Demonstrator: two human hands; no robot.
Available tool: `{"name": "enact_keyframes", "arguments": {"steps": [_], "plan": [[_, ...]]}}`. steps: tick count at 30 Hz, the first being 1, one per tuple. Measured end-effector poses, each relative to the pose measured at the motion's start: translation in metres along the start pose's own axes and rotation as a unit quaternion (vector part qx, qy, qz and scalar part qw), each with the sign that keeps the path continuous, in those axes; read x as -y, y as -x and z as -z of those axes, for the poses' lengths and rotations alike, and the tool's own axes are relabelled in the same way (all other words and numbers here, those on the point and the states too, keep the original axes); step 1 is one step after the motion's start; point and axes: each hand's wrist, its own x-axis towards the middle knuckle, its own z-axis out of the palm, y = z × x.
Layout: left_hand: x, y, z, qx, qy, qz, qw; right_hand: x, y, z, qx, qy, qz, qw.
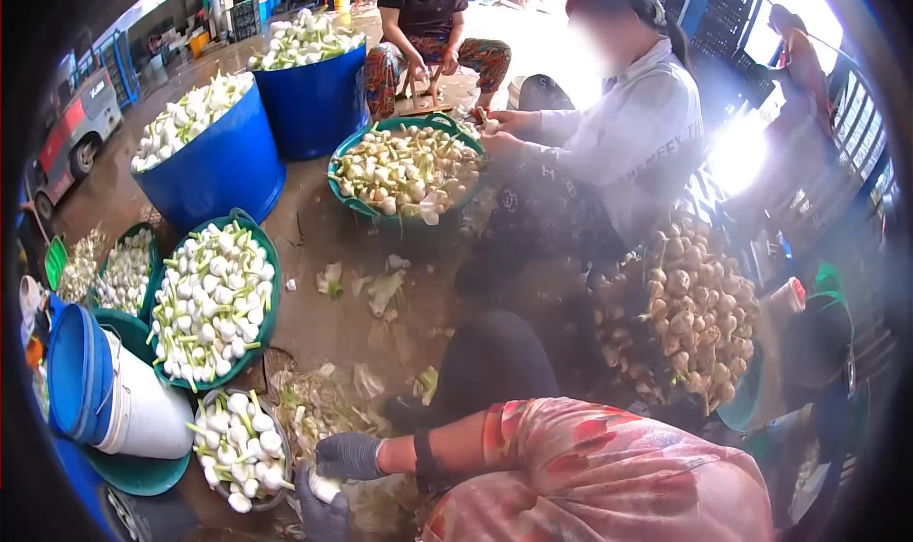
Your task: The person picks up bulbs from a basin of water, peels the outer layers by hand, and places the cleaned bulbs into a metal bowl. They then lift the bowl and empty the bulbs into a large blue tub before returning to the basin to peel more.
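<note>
Low in the view, my right hand (350, 456) reaches in from the right in a grey glove, its fingers curled at a white garlic bulb (325, 488). My left hand (323, 517), also gloved, holds the same bulb from below and is partly cut off by the frame edge. Just left of both hands is a bowl of peeled garlic (242, 452) with short green stems. Loose husks and leaves (319, 404) lie on the ground above my hands.
Green tubs of garlic (215, 300) (407, 171) and blue barrels (211, 152) (312, 100) stand beyond. Stacked buckets (119, 390) are at left. Unpeeled garlic (694, 309) is heaped at right. One person (623, 133) handles garlic; another person (423, 38) sits farther back. A forklift (81, 133) stands upper left.
</note>
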Motion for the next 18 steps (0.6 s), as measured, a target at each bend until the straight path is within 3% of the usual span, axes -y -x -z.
{"name": "enact_keyframes", "arguments": {"steps": [1, 4, 5, 8, 9, 12, 13, 16, 17, 18], "plan": [[0.006, -0.003, -0.005, 0.0, 0.041, -0.039, 0.998, -0.011, -0.004, -0.007, -0.01, 0.045, -0.004, 0.999], [0.006, -0.008, -0.009, -0.031, 0.063, -0.044, 0.997, -0.017, -0.006, -0.006, 0.026, 0.044, 0.041, 0.998], [0.006, -0.011, -0.013, -0.047, 0.133, -0.028, 0.99, -0.004, 0.002, -0.004, -0.001, 0.02, -0.007, 1.0], [-0.011, -0.005, -0.003, -0.06, 0.106, -0.01, 0.993, -0.005, -0.001, -0.002, 0.019, 0.016, 0.005, 1.0], [0.006, -0.003, -0.011, -0.084, 0.075, -0.04, 0.993, -0.003, 0.001, -0.001, -0.013, 0.011, 0.019, 1.0], [0.043, -0.002, -0.027, -0.076, 0.143, -0.024, 0.986, 0.014, 0.003, 0.01, 0.018, 0.096, -0.014, 0.995], [0.03, 0.0, -0.02, -0.081, 0.071, 0.002, 0.994, -0.008, -0.002, -0.002, 0.012, 0.136, 0.057, 0.989], [0.03, -0.001, -0.023, -0.115, 0.09, -0.033, 0.989, -0.048, -0.029, -0.02, 0.084, 0.311, 0.18, 0.93], [0.054, -0.017, -0.046, -0.111, 0.435, -0.063, 0.891, -0.108, -0.041, -0.048, 0.044, 0.213, 0.162, 0.963], [0.037, -0.015, -0.046, -0.179, 0.447, 0.029, 0.876, -0.148, -0.041, -0.059, -0.046, 0.206, 0.272, 0.939]]}}
